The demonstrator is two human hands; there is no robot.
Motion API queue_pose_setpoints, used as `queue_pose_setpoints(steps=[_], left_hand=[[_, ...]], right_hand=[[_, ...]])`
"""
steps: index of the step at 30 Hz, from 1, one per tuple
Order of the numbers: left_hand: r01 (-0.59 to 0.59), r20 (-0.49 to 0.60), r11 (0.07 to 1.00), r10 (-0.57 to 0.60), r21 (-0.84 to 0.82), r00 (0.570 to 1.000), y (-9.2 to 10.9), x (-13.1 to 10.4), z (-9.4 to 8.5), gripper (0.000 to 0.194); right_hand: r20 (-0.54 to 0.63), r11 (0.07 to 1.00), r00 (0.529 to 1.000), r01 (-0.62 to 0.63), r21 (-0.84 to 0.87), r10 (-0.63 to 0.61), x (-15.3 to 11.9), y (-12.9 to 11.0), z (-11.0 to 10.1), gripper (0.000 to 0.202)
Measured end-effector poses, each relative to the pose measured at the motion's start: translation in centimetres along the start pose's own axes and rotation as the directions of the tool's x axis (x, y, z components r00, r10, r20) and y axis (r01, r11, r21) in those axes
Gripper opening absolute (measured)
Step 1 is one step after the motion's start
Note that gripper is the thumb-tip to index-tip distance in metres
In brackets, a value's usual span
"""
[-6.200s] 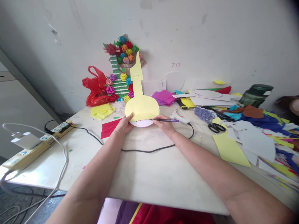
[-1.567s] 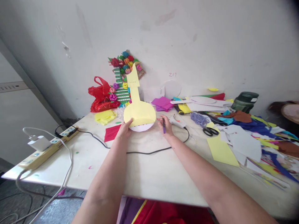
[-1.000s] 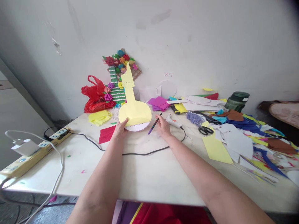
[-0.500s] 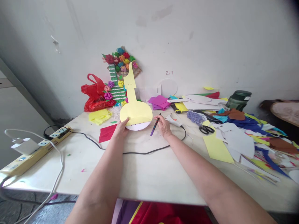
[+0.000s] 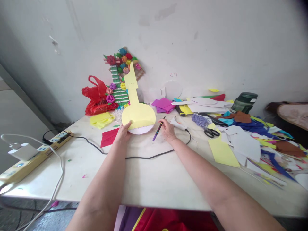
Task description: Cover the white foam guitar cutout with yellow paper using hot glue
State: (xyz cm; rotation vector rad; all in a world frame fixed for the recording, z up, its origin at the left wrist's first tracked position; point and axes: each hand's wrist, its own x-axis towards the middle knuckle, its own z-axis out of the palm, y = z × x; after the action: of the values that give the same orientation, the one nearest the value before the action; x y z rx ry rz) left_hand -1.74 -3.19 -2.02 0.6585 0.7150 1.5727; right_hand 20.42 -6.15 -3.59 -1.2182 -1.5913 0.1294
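Note:
My left hand (image 5: 124, 131) is closed on the lower left edge of a yellow paper instrument cutout (image 5: 139, 114), thumb on its front. The cutout is tilted up, with a round body, a narrow neck and a curved head bearing a row of small dots. White shows along its bottom, with dark dots where it meets the yellow. Just right of it, my right hand (image 5: 167, 130) grips a dark pen with a purple end (image 5: 158, 129), the purple end pointing down. A white glue gun (image 5: 176, 123) lies behind the right hand.
Black scissors (image 5: 211, 132), purple yarn (image 5: 201, 120) and heaped paper scraps (image 5: 245, 142) lie on the right, before a green bottle (image 5: 244, 102). A black cord (image 5: 149, 157) crosses the table from a power strip (image 5: 36, 162). Paper-flower crafts (image 5: 120, 93) lean against the wall.
The head of the paper cutout has tipped slightly left. My left hand keeps its hold, and the pen stays in my right hand. The whole view has shifted a little.

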Motion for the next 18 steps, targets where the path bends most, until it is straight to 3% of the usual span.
queue_pose_setpoints(steps=[9, 13, 18], left_hand=[[-0.030, 0.038, 0.999, 0.031, -0.032, 0.999, -0.30, 0.59, -0.47, 0.039], [-0.043, 0.028, 0.998, 0.044, -0.053, 0.999, -0.34, 0.59, -0.50, 0.041], [-0.038, 0.015, 0.998, 0.039, -0.050, 0.999, -0.30, 0.52, -0.37, 0.038]], right_hand=[[0.056, 0.995, 0.997, 0.044, 0.087, -0.049, -0.10, -0.48, -0.62, 0.027], [0.042, 0.998, 0.999, 0.027, 0.064, -0.030, -0.06, -0.44, -0.33, 0.020], [0.022, 0.986, 0.999, 0.040, 0.160, -0.044, -0.02, -0.13, 0.14, 0.023]])
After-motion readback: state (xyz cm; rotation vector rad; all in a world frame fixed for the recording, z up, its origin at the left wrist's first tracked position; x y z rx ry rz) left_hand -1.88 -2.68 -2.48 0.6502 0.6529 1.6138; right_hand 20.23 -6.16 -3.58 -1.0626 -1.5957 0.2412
